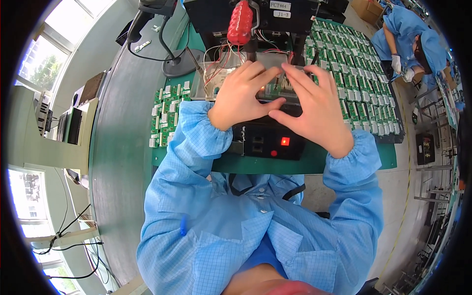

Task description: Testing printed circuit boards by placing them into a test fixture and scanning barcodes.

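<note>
Both of my hands reach over a test fixture with a clear plastic base (200,87) and loose wires. My left hand (238,96) has its thumb and index finger apart, pointing right; its other fingers bend forward. My right hand (317,108) stretches its fingers forward and left, the thumb spread from them. The index fingertips nearly meet, and so do the thumbs. In the gap between them lies a green circuit board (279,90), partly hidden by my fingers. I see nothing gripped in either hand. Above them hangs the fixture's red-wrapped handle (240,23).
A black box with a lit red switch (285,141) sits at the near table edge. Rows of green circuit boards (361,83) fill the right; more boards (167,113) lie left. A scanner on a stand (179,64) stands far left. A co-worker (410,34) works far right.
</note>
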`<state>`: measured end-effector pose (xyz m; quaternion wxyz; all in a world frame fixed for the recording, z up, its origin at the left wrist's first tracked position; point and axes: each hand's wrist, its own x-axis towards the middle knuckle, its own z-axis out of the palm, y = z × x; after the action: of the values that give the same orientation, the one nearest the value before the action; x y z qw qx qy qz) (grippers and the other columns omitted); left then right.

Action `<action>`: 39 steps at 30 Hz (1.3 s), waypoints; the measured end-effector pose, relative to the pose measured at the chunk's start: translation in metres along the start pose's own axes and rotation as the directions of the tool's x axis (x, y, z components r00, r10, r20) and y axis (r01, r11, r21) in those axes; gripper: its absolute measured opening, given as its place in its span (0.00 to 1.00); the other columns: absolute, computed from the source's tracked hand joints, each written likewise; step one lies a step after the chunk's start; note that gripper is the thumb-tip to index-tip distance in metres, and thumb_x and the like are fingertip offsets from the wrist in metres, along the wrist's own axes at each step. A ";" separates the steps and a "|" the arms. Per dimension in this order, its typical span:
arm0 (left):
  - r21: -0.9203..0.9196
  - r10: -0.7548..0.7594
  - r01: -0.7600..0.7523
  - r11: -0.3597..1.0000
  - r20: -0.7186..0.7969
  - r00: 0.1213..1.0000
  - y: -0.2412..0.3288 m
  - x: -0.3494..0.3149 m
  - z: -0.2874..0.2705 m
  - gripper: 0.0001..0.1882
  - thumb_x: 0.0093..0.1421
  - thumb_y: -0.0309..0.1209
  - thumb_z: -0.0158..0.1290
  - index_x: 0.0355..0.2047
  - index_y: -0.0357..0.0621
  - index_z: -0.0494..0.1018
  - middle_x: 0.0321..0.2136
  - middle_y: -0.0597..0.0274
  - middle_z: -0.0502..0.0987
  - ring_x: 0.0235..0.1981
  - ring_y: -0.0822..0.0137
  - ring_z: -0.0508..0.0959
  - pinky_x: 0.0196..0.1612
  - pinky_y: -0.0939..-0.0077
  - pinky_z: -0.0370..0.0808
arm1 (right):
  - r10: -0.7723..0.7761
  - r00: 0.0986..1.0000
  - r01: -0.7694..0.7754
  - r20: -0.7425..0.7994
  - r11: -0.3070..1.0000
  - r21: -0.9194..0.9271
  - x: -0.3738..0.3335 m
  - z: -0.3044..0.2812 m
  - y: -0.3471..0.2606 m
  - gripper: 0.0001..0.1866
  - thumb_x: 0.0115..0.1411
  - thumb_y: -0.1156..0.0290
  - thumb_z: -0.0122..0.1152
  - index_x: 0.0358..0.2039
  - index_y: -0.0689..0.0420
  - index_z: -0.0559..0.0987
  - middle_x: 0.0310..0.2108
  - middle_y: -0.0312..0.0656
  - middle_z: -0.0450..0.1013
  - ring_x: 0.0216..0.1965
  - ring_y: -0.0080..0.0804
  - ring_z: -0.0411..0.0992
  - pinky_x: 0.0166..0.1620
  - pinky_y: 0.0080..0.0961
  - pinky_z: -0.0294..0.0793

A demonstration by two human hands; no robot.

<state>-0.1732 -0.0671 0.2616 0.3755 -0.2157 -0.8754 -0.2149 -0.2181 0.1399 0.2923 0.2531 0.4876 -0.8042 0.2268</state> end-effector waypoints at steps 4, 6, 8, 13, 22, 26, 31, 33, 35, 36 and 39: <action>0.004 -0.009 0.009 1.000 0.008 1.000 0.005 0.000 -0.002 0.31 0.41 0.38 0.71 0.47 0.45 0.77 0.32 0.62 0.71 0.33 0.57 0.73 0.35 0.64 0.74 | -0.008 1.000 0.009 0.025 0.999 -0.043 -0.001 -0.008 -0.004 0.35 0.45 0.53 0.74 0.49 0.65 0.79 0.62 0.36 0.70 0.60 0.48 0.62 0.61 0.44 0.59; 0.011 -0.010 0.010 1.000 0.004 1.000 0.004 0.000 -0.002 0.31 0.40 0.38 0.71 0.47 0.45 0.77 0.31 0.62 0.70 0.33 0.58 0.73 0.35 0.64 0.74 | -0.007 1.000 0.008 0.016 0.999 -0.031 -0.003 -0.006 -0.004 0.36 0.44 0.53 0.74 0.49 0.65 0.79 0.62 0.35 0.70 0.61 0.48 0.62 0.62 0.44 0.58; 0.005 0.001 -0.001 1.000 0.005 1.000 0.004 0.000 -0.002 0.31 0.40 0.38 0.71 0.47 0.44 0.77 0.31 0.62 0.70 0.33 0.58 0.73 0.34 0.64 0.74 | -0.005 1.000 0.005 -0.003 0.999 -0.042 -0.003 -0.005 -0.003 0.38 0.43 0.52 0.75 0.50 0.66 0.79 0.63 0.34 0.69 0.63 0.47 0.60 0.62 0.44 0.56; -0.003 -0.045 0.045 0.999 0.051 0.998 0.004 0.000 -0.003 0.33 0.39 0.36 0.73 0.48 0.44 0.78 0.35 0.58 0.73 0.34 0.55 0.74 0.37 0.64 0.74 | 0.005 0.998 -0.004 0.057 1.000 -0.023 -0.005 -0.005 -0.003 0.40 0.42 0.50 0.75 0.51 0.65 0.78 0.64 0.35 0.67 0.64 0.48 0.59 0.62 0.45 0.56; -0.016 -0.006 0.006 1.000 0.003 1.000 0.002 0.005 -0.003 0.30 0.40 0.37 0.72 0.46 0.44 0.79 0.31 0.61 0.71 0.31 0.59 0.73 0.33 0.65 0.74 | -0.002 1.000 0.002 -0.003 0.999 -0.041 -0.008 0.006 -0.002 0.43 0.43 0.44 0.74 0.51 0.66 0.77 0.65 0.35 0.65 0.63 0.46 0.59 0.60 0.45 0.58; -0.032 -0.015 0.016 0.999 0.026 1.000 0.000 0.005 -0.003 0.30 0.40 0.36 0.72 0.46 0.44 0.79 0.31 0.61 0.71 0.31 0.59 0.73 0.33 0.65 0.74 | 0.046 0.999 -0.046 -0.004 0.999 0.003 -0.007 0.001 -0.003 0.43 0.44 0.49 0.75 0.55 0.65 0.75 0.67 0.35 0.63 0.66 0.48 0.58 0.64 0.45 0.56; -0.022 -0.006 0.006 1.000 0.016 1.000 0.001 0.003 -0.001 0.32 0.39 0.36 0.72 0.47 0.44 0.78 0.31 0.61 0.71 0.31 0.58 0.73 0.33 0.65 0.74 | 0.073 0.997 -0.073 -0.022 0.997 0.005 -0.009 0.003 -0.004 0.42 0.48 0.47 0.71 0.56 0.65 0.75 0.68 0.34 0.61 0.66 0.48 0.57 0.64 0.44 0.56; -0.021 -0.020 0.020 1.000 0.022 1.000 0.002 0.004 -0.001 0.32 0.39 0.36 0.73 0.47 0.44 0.78 0.31 0.61 0.71 0.31 0.58 0.73 0.33 0.65 0.74 | 0.063 0.998 -0.063 0.003 0.998 -0.010 -0.009 0.004 -0.004 0.40 0.49 0.46 0.70 0.54 0.66 0.76 0.67 0.34 0.63 0.66 0.47 0.58 0.61 0.44 0.58; -0.024 -0.039 0.040 0.999 0.033 0.999 0.005 0.001 -0.002 0.32 0.39 0.35 0.73 0.47 0.44 0.78 0.31 0.61 0.71 0.31 0.58 0.73 0.33 0.65 0.74 | 0.058 0.998 -0.058 0.035 0.998 -0.022 -0.010 0.004 -0.008 0.38 0.50 0.46 0.69 0.51 0.67 0.77 0.65 0.33 0.64 0.65 0.46 0.58 0.59 0.43 0.60; -0.027 -0.032 0.033 0.999 0.035 0.999 0.004 0.002 -0.002 0.32 0.39 0.35 0.72 0.47 0.44 0.78 0.31 0.61 0.71 0.31 0.58 0.73 0.33 0.65 0.74 | 0.040 0.999 -0.040 0.003 0.999 -0.016 -0.007 0.003 -0.008 0.38 0.51 0.46 0.69 0.51 0.67 0.77 0.65 0.34 0.64 0.65 0.46 0.58 0.59 0.43 0.60; -0.026 -0.018 0.019 0.999 0.035 0.999 0.000 0.003 -0.001 0.32 0.39 0.35 0.72 0.48 0.44 0.78 0.31 0.61 0.71 0.31 0.58 0.73 0.33 0.65 0.74 | 0.057 0.996 -0.058 0.065 0.998 0.001 -0.010 0.008 -0.006 0.41 0.52 0.47 0.69 0.56 0.67 0.74 0.67 0.36 0.62 0.67 0.49 0.56 0.64 0.46 0.56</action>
<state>-0.1749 -0.0672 0.2645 0.3552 -0.2164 -0.8809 -0.2261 -0.2099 0.1387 0.2802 0.2196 0.4716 -0.8254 0.2191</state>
